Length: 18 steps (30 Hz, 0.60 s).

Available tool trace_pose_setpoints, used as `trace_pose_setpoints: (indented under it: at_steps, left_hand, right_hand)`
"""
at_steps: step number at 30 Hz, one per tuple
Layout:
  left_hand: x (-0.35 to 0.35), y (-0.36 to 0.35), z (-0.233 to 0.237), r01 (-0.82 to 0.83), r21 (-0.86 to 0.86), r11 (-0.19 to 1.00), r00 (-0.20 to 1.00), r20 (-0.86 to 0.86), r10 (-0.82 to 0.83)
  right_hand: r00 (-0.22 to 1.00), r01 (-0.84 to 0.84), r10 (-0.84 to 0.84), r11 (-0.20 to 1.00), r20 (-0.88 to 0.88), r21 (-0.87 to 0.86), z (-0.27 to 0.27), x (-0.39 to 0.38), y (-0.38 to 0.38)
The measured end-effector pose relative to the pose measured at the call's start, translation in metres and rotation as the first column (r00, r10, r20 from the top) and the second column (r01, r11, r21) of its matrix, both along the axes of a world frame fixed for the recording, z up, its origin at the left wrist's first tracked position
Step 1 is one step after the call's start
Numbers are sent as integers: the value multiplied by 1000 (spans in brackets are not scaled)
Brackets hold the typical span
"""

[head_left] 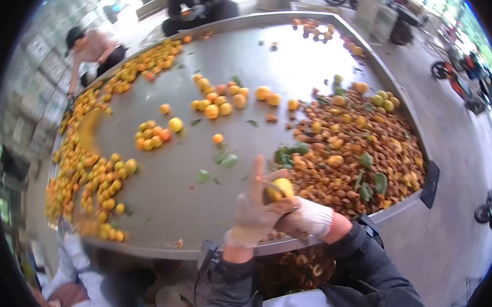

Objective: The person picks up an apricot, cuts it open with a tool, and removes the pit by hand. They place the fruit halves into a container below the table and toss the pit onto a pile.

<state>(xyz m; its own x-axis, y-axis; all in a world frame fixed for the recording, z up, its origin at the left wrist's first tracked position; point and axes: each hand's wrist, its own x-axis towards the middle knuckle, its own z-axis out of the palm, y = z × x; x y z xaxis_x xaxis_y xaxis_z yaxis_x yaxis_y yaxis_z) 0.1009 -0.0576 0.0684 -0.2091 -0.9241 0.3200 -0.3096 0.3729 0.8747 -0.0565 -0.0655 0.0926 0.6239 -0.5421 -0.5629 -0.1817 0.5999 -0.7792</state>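
Note:
Both my hands wear white gloves and meet over the near edge of the metal table (pixel 159 215). A yellow apricot (pixel 281 190) is pinched between the thumb and fingers of my left hand (pixel 259 207), with one finger pointing up. My right hand (pixel 305 215) is closed against the left, just below the fruit. Its fingertips are hidden, so what they hold cannot be made out. Right beside my hands spreads a heap of brown pits (pixel 345 170), mixed with yellow fruit pieces and green leaves.
Whole apricots lie in a long band (pixel 89 173) along the table's left side, with smaller clusters (pixel 218 99) mid-table. Fruit halves or pieces sit in a dark container (pixel 301 267) below the edge. People (pixel 93 51) sit around the table. Motorbikes (pixel 467 76) stand at right.

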Motion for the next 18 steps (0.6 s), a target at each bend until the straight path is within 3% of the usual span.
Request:
trace_pose_setpoints:
  at_steps: [1,2,3,5,6,7,9,11,12,13,14,15,16,17,18]
  left_hand:
    - [-1,-1,-3,27,122,992,977,-213,0]
    - [-2,-3,-5,58,239,969,915,-402,45]
    - [-5,-6,-7,59,240,969,916,-398,43]
    - [-7,-3,-11,142,247,959,726,-684,69]
    - [-1,-8,-18,132,253,959,730,-679,78]
    - [9,-15,-24,124,219,968,702,-709,70]
    - [16,-18,-31,113,196,974,673,-736,70]
    - [18,-18,-35,-39,252,967,719,-665,202]
    - [14,-17,-38,-155,74,985,931,-324,171]
    - [8,-18,-42,-206,-152,967,971,93,221]
    - [-6,-14,-55,-174,-82,981,983,49,178]
    - [-16,-9,-41,-184,-89,979,968,155,196]
    - [-22,-3,-62,-185,86,979,963,214,164]
    - [-32,3,-49,-244,-9,970,878,423,225]
    - [-34,-1,-38,-236,-118,965,952,173,254]
  right_hand:
    - [997,-36,33,998,-71,-45,-5,-1,-4]
    - [998,-8,-9,968,-69,-253,-12,-3,-4]
    - [998,5,-34,894,-57,-448,-17,-3,-4]
    - [951,-134,-44,834,-306,-536,-7,-11,-5]
    - [930,-177,-9,865,-367,-470,-2,-19,-8]
    - [913,-247,-21,767,-407,-592,-7,-30,-7]
    - [969,44,-164,848,-183,-529,-4,-47,-3]
    - [906,364,-421,823,-38,-436,15,-49,-5]
    - [863,447,-501,818,-66,-363,20,-46,-6]
    - [856,384,-512,720,-70,-577,6,-42,-7]
    - [840,451,-542,694,5,-562,4,-34,-6]
    - [839,432,-544,671,-4,-603,-2,-30,-6]
    - [840,414,-541,683,-36,-601,-14,-28,-5]
    - [835,430,-551,639,11,-637,-28,-22,-7]
    - [865,392,-501,665,9,-636,-31,-19,-10]
